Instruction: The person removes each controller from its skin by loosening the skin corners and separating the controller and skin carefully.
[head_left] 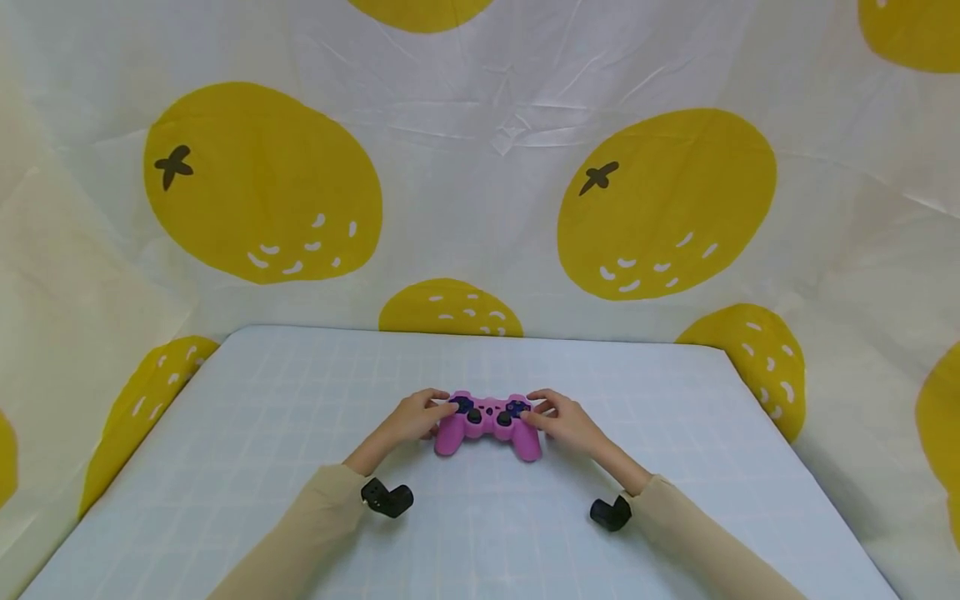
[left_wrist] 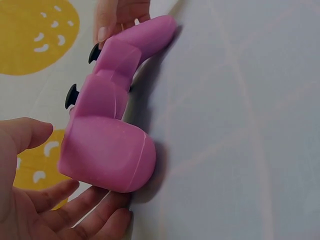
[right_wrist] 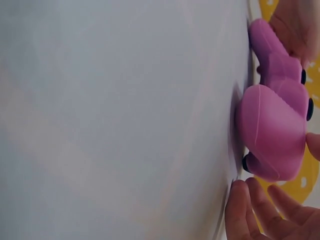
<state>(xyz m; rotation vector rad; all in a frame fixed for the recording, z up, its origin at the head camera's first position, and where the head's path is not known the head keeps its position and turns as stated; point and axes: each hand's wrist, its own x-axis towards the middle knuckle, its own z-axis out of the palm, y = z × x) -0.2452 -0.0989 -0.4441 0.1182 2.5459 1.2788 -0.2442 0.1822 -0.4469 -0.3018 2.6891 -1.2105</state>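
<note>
A pink game controller (head_left: 491, 421) with black thumbsticks and dark button pads rests on the table, its grips toward the person. My left hand (head_left: 414, 417) is at its left side, thumb over the direction pad and forefinger at the far edge. In the left wrist view, the thumb (left_wrist: 37, 134) stands a little off the controller's face, with loosely extended fingers (left_wrist: 75, 215) beyond its far end. On the other side is my right hand (head_left: 566, 423), thumb over the right buttons. The right wrist view shows its relaxed fingers (right_wrist: 265, 210) spread right at the controller's edge.
A pale blue checked cloth covers the table (head_left: 480, 533). Behind and beside it hangs a white curtain (head_left: 472, 192) printed with yellow fruit. Each sleeved wrist carries a small black camera, one on the left (head_left: 387, 498) and one on the right (head_left: 611, 513).
</note>
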